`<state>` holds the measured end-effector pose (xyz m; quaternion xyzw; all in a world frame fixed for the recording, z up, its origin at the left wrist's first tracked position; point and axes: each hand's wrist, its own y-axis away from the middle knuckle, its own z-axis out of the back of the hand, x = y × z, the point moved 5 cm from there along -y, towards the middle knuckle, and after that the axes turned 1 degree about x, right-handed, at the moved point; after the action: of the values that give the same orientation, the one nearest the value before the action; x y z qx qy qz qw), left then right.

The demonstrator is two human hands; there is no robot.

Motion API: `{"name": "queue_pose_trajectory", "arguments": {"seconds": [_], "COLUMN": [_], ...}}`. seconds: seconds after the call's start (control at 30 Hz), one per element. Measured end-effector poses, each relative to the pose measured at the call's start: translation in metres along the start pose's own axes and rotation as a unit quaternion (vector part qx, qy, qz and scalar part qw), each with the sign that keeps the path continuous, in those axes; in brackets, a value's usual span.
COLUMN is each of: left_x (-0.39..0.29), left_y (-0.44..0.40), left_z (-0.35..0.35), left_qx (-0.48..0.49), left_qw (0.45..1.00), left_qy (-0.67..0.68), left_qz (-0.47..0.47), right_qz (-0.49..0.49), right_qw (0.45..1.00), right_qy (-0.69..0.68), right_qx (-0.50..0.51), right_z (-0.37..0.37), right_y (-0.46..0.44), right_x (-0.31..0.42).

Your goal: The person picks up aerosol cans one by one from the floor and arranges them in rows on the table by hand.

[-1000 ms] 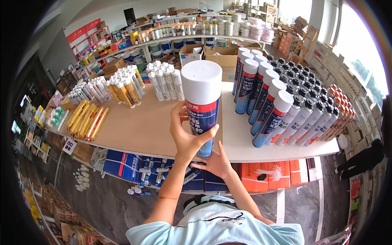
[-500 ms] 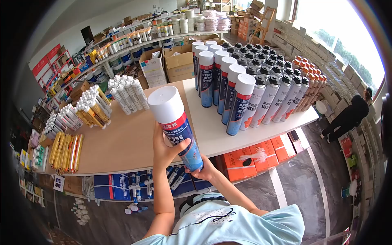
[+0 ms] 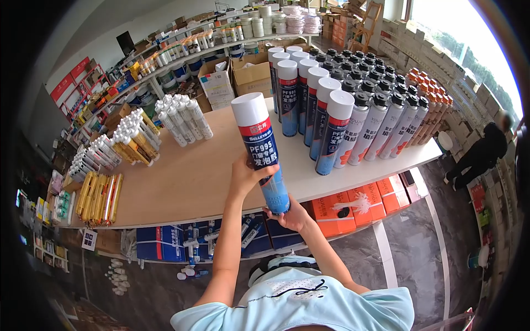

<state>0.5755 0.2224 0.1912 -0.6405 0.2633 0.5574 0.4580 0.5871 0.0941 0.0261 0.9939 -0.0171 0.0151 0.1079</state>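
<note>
A blue foam spray can (image 3: 265, 149) with a white cap and a red band is held nearly upright in front of me, over the table's front edge. My left hand (image 3: 248, 175) wraps around its middle, the thumb lying across the label. Under it, my right hand (image 3: 290, 215) grips the bottom end. Matching white-capped blue cans (image 3: 334, 135) stand in rows on the table (image 3: 204, 176) to the right. Beside them are several white cans with black caps (image 3: 375, 121).
Brown cans with orange caps (image 3: 433, 113) stand at the table's right end. White tubes (image 3: 182, 121) and yellow sausage packs (image 3: 100, 198) occupy its left part. Orange boxes (image 3: 334, 218) and blue boxes (image 3: 160, 243) sit underneath. A person in dark clothes (image 3: 477, 154) is at the far right.
The can has come more upright, its cap tipped away from me and its label now facing me more fully. Both hands still hold it. The whole view has shifted slightly.
</note>
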Motion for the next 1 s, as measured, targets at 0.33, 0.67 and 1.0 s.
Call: {"name": "queue_pose_trajectory", "arguments": {"seconds": [0.33, 0.67, 1.0], "left_x": [0.037, 0.057, 0.08], "left_y": [-0.097, -0.16, -0.164], "left_z": [-0.027, -0.056, -0.067], "left_qx": [-0.048, -0.069, -0.068], "left_qw": [0.985, 0.972, 0.962], "left_qy": [-0.149, -0.21, -0.256], "left_qz": [-0.079, -0.077, -0.066], "right_qz": [0.221, 0.242, 0.257], "right_qw": [0.962, 0.962, 0.951], "right_qy": [0.096, 0.034, 0.089], "right_qx": [-0.126, -0.124, -0.147], "right_z": [0.016, 0.024, 0.028], "right_y": [0.011, 0.008, 0.006], "right_x": [0.065, 0.072, 0.083]}}
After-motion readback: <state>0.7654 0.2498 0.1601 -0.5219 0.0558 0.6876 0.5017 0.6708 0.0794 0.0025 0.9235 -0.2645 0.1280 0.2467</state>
